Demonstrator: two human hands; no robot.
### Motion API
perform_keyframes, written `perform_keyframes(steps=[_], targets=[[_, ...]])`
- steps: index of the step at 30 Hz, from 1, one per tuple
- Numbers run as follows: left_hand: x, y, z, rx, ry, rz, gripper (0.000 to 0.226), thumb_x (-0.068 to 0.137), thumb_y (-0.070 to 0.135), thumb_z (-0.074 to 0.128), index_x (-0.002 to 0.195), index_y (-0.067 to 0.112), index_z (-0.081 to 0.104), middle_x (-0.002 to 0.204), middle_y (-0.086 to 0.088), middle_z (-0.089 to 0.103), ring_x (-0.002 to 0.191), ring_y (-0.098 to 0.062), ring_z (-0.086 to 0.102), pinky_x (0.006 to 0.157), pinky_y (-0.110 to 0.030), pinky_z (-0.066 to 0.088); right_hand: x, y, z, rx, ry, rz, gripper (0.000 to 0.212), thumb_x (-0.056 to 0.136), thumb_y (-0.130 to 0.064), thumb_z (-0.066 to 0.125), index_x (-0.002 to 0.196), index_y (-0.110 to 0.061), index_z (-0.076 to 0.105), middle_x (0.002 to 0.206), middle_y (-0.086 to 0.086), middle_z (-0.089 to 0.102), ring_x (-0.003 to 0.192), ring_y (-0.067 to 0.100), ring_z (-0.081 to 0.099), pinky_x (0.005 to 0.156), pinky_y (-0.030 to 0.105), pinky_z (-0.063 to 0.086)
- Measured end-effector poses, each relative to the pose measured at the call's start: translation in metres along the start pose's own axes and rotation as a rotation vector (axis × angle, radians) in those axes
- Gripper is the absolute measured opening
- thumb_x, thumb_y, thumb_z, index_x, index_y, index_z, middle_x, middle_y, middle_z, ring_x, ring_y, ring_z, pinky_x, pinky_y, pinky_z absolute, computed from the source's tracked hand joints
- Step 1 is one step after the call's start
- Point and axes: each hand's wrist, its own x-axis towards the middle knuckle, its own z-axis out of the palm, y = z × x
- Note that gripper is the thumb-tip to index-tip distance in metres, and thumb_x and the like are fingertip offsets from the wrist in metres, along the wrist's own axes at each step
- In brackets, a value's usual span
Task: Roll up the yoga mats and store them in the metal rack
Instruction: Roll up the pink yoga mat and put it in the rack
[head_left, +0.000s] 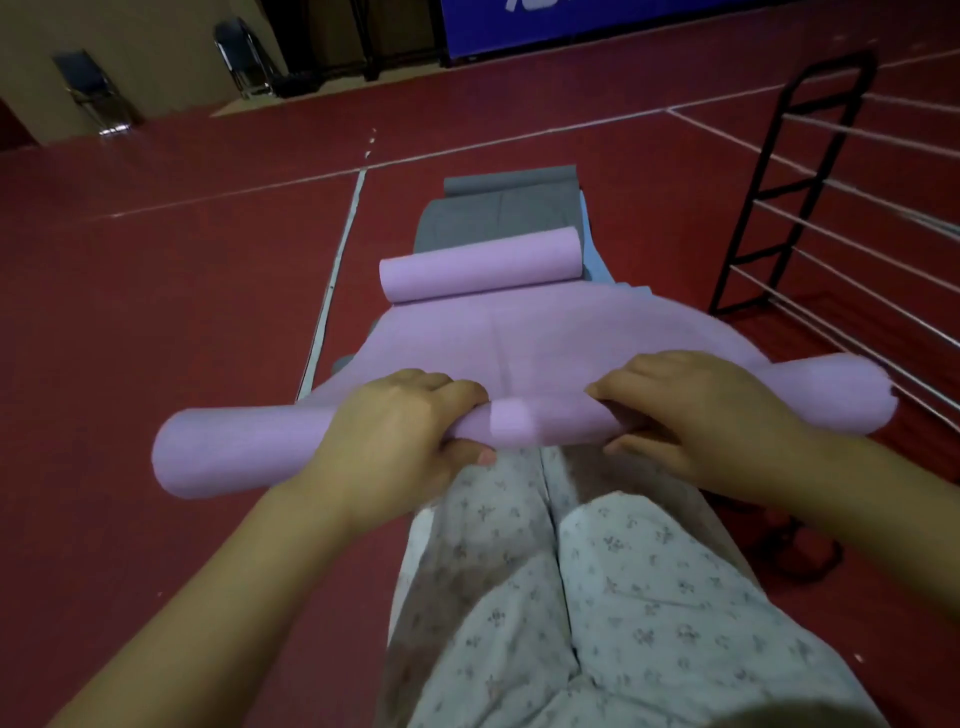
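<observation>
A purple yoga mat (519, 338) lies lengthwise in front of me, rolled at both ends. The near roll sits across my knees, blurred. My left hand (400, 431) grips this roll left of centre, fingers curled over the top and thumb under. My right hand (701, 415) grips it right of centre the same way. The far roll (480, 265) rests loose on the mat. A grey mat (504, 213) lies flat beneath and beyond, with a blue mat's edge (597, 260) showing at its right. The black metal rack (810, 176) with silver bars stands at the right.
Red sports floor (156, 312) with white lines surrounds the mats. My legs in light floral trousers (597, 597) fill the lower middle. Folding chairs (93, 93) stand by the far wall at upper left. A blue banner (623, 21) hangs at the back.
</observation>
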Motion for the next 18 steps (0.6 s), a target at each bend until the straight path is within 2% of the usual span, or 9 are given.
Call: perform_keyframes(steps=[3,6,8,11,15,18], targets=[[-0.012,0.01,0.001,-0.073,-0.098,-0.024,0.041,0.071,0.058,0.051,0.089,0.025,0.068,0.069,0.006,0.064,0.066,-0.023,0.063,0.052,-0.025,0.042,-0.017,-0.007,0.005,0.041,-0.034,-0.006,0.041,0.075,-0.048,0.057,0.099,-0.015,0.064,0.08,0.002,0.062,0.071,0.028,0.062,0.06,0.037,0.052],[-0.012,0.016,0.017,-0.192,-0.273,-0.149,0.04,0.068,0.057,0.059,0.09,0.025,0.068,0.076,0.003,0.066,0.077,-0.023,0.062,0.059,-0.028,0.045,-0.016,-0.006,0.021,0.191,-0.194,0.13,0.042,0.076,-0.045,0.071,0.111,-0.024,0.06,0.095,-0.002,0.064,0.089,0.022,0.062,0.074,0.037,0.049],[-0.01,0.013,0.022,-0.306,-0.318,-0.266,0.034,0.069,0.054,0.068,0.088,0.027,0.067,0.076,0.005,0.065,0.078,-0.017,0.06,0.067,-0.03,0.047,-0.01,0.0,0.023,0.246,-0.265,0.191,0.043,0.075,-0.044,0.073,0.113,-0.031,0.058,0.103,-0.01,0.063,0.096,0.013,0.059,0.08,0.032,0.045],[-0.004,0.005,0.023,-0.421,-0.366,-0.352,0.022,0.07,0.044,0.078,0.085,0.032,0.069,0.073,0.009,0.064,0.075,-0.013,0.058,0.073,-0.028,0.048,-0.001,0.003,0.016,0.306,-0.333,0.232,0.04,0.073,-0.042,0.076,0.109,-0.035,0.059,0.097,-0.019,0.063,0.09,0.006,0.059,0.079,0.026,0.043],[0.001,-0.004,0.029,-0.522,-0.453,-0.373,0.035,0.065,0.052,0.072,0.091,0.029,0.072,0.078,0.004,0.065,0.077,-0.011,0.059,0.077,-0.029,0.049,0.01,0.008,0.013,0.359,-0.408,0.276,0.041,0.069,-0.04,0.08,0.106,-0.036,0.061,0.096,-0.016,0.067,0.087,0.005,0.06,0.081,0.027,0.046],[0.007,-0.006,0.03,-0.569,-0.453,-0.379,0.029,0.073,0.032,0.08,0.099,0.022,0.073,0.087,0.003,0.051,0.084,-0.002,0.049,0.078,-0.012,0.042,0.018,0.012,0.01,0.369,-0.461,0.299,0.039,0.069,-0.04,0.079,0.103,-0.038,0.061,0.097,-0.014,0.067,0.089,0.005,0.061,0.084,0.031,0.048]])
